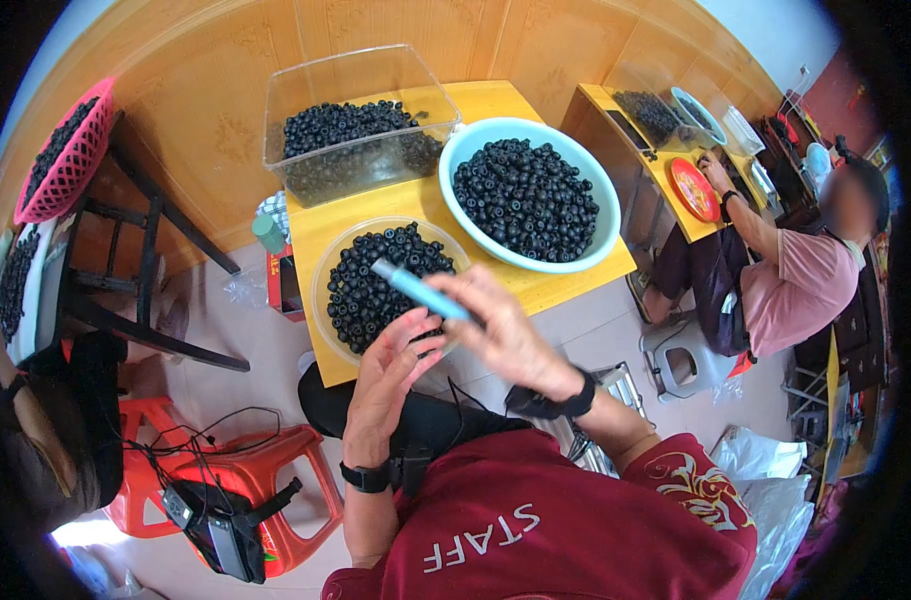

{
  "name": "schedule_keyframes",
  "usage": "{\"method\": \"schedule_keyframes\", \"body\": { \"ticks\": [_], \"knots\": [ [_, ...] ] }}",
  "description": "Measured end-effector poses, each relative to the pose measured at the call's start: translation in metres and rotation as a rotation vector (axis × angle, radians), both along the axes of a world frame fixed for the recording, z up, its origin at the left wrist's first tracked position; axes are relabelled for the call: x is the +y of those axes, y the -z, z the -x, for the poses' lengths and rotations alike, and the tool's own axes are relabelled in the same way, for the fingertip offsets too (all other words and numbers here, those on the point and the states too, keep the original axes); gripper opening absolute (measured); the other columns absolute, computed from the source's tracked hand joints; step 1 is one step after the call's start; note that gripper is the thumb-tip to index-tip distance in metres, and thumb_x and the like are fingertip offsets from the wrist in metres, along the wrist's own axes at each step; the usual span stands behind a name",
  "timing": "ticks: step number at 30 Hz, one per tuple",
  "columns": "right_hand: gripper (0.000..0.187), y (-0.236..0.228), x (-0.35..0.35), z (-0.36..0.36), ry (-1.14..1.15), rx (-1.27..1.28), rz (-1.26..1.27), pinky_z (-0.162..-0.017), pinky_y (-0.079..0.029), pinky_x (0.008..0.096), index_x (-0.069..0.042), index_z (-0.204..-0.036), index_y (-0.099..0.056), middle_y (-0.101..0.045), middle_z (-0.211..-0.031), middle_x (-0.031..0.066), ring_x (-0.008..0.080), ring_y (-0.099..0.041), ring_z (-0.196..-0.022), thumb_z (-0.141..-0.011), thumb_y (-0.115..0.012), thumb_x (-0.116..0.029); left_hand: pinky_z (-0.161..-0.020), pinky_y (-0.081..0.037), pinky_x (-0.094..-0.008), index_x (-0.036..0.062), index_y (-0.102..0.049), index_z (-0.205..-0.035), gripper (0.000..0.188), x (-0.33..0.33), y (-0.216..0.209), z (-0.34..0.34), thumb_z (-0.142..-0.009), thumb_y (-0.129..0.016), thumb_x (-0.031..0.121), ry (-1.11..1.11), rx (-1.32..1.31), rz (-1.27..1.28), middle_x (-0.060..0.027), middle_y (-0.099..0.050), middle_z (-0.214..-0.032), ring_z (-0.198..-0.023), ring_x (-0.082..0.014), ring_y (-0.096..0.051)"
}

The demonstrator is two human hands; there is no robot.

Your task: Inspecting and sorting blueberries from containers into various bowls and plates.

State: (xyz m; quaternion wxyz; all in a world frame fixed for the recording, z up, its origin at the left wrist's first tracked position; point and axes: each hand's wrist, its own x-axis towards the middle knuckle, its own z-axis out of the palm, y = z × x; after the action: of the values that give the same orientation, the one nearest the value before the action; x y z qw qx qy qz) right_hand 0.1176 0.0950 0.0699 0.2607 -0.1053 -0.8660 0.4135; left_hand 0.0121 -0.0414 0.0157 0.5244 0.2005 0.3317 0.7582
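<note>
My right hand [503,330] grips a light blue pen-shaped tool [415,288], its tip pointing up and left over a clear shallow bowl [322,270] of small black round pieces. My left hand [390,368] is raised beside it with the palm turned toward the tool and the fingers curled at its lower end; whether it pinches a black piece is hidden. Both hands hover at the near edge of a small yellow table [320,232].
A pale blue basin [465,140] and a clear plastic bin [275,110], both full of black pieces, stand further back on the table. A pink basket [80,150] rests on a dark stand at left. Red stools [265,475] sit by my knee. Another person [785,285] works at a second yellow table on the right.
</note>
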Motion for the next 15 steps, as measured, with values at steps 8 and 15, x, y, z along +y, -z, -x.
{"method": "schedule_keyframes", "body": {
  "ticks": [8,15],
  "knots": [
    [0.046,-0.004,-0.05,0.017,-0.028,0.049,0.123,-0.072,-0.047,0.0346,-0.002,-0.115,-0.047,-0.054,-0.1,0.0136,0.0273,-0.056,-0.088,-0.072,-0.065,-0.001,-0.095,-0.039,-0.0344,0.0017,-0.042,-0.126,0.046,0.006,-0.022,0.013,-0.095,-0.034,0.035,-0.121,0.009,0.083,-0.0116,-0.052,-0.122,-0.109,-0.0208,-0.051],
    [0.021,-0.017,-0.079,-0.004,-0.383,0.072,0.151,-0.069,-0.046,0.0361,-0.003,-0.091,-0.059,-0.058,-0.087,0.0123,0.0292,-0.056,-0.081,-0.074,-0.067,-0.011,-0.093,-0.043,-0.0398,-0.0008,-0.041,-0.124,0.049,-0.007,-0.053,0.086,-0.095,-0.033,0.038,-0.38,0.002,-0.102,-0.0191,-0.05,-0.122,-0.109,-0.0285,-0.052]
  ]
}}
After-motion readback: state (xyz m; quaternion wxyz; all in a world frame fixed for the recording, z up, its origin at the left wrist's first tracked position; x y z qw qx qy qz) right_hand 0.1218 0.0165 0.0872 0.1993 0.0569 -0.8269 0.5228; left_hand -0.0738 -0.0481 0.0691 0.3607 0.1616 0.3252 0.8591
